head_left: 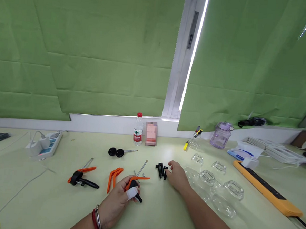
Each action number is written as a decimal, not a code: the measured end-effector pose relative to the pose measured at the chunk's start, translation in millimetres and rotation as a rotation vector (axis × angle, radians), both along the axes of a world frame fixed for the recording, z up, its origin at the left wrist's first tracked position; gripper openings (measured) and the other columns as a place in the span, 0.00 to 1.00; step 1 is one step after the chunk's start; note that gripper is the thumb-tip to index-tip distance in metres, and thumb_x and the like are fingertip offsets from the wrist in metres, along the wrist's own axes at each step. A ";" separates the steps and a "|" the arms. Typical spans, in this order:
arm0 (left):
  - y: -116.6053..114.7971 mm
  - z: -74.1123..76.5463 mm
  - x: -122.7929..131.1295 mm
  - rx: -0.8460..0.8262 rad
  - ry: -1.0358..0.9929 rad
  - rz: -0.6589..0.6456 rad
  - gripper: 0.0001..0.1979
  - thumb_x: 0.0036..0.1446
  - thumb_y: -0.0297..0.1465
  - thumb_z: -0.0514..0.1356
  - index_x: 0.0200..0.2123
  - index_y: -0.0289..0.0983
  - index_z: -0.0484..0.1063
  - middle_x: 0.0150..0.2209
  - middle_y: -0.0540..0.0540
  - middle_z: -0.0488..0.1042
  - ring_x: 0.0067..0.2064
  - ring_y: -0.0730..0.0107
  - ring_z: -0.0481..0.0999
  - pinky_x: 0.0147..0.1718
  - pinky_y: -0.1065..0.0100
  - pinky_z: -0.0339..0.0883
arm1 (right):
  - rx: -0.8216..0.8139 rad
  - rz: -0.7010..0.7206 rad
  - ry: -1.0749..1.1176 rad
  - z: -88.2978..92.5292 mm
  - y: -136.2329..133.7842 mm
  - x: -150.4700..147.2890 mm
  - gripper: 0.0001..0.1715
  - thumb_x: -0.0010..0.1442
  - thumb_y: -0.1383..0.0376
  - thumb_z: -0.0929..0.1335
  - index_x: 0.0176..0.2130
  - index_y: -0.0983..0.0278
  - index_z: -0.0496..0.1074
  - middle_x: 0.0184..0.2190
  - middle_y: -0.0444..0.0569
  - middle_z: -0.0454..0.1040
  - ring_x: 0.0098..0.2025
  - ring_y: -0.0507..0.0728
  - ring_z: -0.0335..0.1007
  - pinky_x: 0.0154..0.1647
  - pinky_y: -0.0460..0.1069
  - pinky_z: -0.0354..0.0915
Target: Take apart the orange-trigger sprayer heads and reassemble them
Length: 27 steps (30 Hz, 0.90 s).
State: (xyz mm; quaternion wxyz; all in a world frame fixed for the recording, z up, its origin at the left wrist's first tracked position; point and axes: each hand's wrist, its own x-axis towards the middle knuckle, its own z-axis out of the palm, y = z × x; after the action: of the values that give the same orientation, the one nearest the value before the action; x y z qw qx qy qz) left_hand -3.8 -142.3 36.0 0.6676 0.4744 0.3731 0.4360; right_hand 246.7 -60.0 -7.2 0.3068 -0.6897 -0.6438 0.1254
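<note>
My left hand [120,199] is closed around a black pump head with an orange lever [141,178]; a metal rod points up behind it. White tape wraps one finger. My right hand [176,176] reaches to a small group of black plastic nozzle-like pieces [161,170], fingers apart at the right-hand piece; whether they touch it I cannot tell. Left of my left hand lie loose orange levers [115,176] and another pump head with an orange lever and a black tube [78,178]. Two round black caps [115,152], one with a metal rod, lie farther back.
Several clear glass bottles [207,178] stand right of my right forearm. A yellow-black bar [267,189] lies beyond them. At the back are a water bottle [138,131], a pink box [151,133], a jar with screwdrivers [195,141] and a purple jug [221,135]. A power strip [51,144] sits left.
</note>
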 end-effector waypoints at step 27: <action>8.7 -5.0 -5.4 -0.019 -0.134 0.127 0.07 0.51 0.28 0.62 0.36 0.39 0.69 0.35 0.50 0.70 0.37 0.70 0.68 0.35 0.70 0.64 | 0.161 0.149 -0.022 27.7 -22.7 -21.7 0.17 0.56 0.73 0.59 0.44 0.65 0.68 0.41 0.52 0.69 0.42 0.55 0.66 0.44 0.48 0.61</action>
State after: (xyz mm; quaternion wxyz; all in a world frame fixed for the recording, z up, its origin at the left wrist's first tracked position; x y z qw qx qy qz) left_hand -9.2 -133.6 31.1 0.6664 0.4132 0.3610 0.5048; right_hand 225.0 -82.6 20.5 0.3437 -0.6142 -0.7048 0.0883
